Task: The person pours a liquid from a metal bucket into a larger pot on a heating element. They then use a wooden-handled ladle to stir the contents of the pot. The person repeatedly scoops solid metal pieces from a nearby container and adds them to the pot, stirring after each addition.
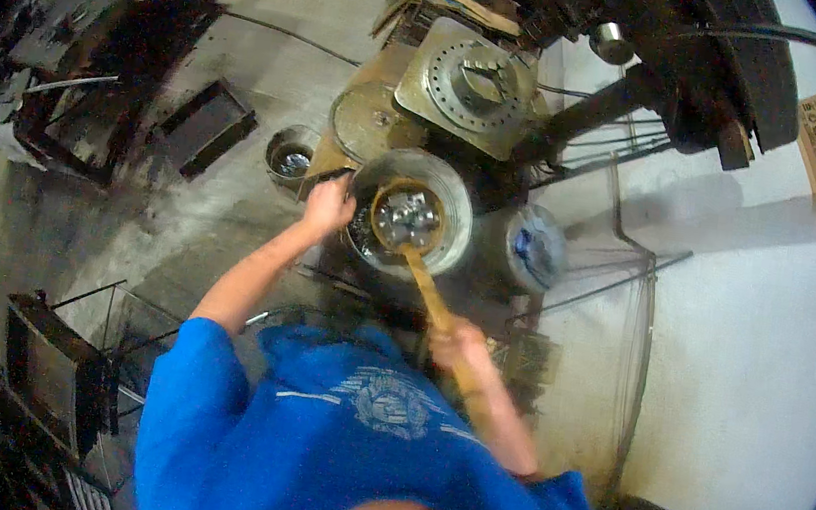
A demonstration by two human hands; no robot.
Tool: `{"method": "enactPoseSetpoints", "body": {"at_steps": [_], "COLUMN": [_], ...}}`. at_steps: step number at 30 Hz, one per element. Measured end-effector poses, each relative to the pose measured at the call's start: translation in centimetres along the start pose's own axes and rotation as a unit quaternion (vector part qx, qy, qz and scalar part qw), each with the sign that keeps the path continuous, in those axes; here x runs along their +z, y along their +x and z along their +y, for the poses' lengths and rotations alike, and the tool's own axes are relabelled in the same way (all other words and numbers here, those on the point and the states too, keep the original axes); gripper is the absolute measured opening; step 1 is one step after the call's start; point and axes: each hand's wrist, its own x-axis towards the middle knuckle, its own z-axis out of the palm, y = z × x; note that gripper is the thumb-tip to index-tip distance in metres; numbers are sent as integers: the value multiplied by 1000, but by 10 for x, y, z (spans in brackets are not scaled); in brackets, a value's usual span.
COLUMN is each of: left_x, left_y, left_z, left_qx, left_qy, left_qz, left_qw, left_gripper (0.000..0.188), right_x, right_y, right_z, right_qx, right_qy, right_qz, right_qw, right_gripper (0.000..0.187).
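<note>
My right hand [460, 344] is closed round the long yellowish handle of a round scoop [428, 286]. Its bowl sits inside a large metal bucket [457, 222] and holds several shiny metal parts [409, 213]. I cannot tell whether the bowl has holes. At the bucket's left rim, my left hand [329, 208] is closed beside a dark strip. Whether the fingers grip that strip, the rim or something else is hidden. Dark, glistening matter shows in the bucket left of the scoop.
Beyond the bucket stands a machine with a round, holed plate and chuck [479, 74]. A smaller pot [291, 154] is at the left, a pail with something blue [534, 249] at the right. A dark tray [204, 128] lies on the floor; a black arm [585, 114] overhangs the right.
</note>
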Motion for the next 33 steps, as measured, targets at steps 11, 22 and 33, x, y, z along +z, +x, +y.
{"method": "enactPoseSetpoints", "body": {"at_steps": [11, 22, 33], "left_x": [2, 19, 21], "left_y": [11, 21, 17], "left_z": [-6, -15, -20], "left_qx": [-27, -60, -57], "left_qy": [-47, -60, -72], "left_qz": [-14, -32, -21], "left_qw": [998, 996, 996], "left_gripper": [26, 25, 31], "right_x": [19, -19, -32], "right_y": [-59, -67, -68], "right_z": [34, 75, 80], "right_qx": [-38, -84, -87], "right_qy": [-23, 1, -59], "right_qz": [70, 38, 134], "right_qw": [997, 996, 985], "right_gripper": [26, 40, 38]}}
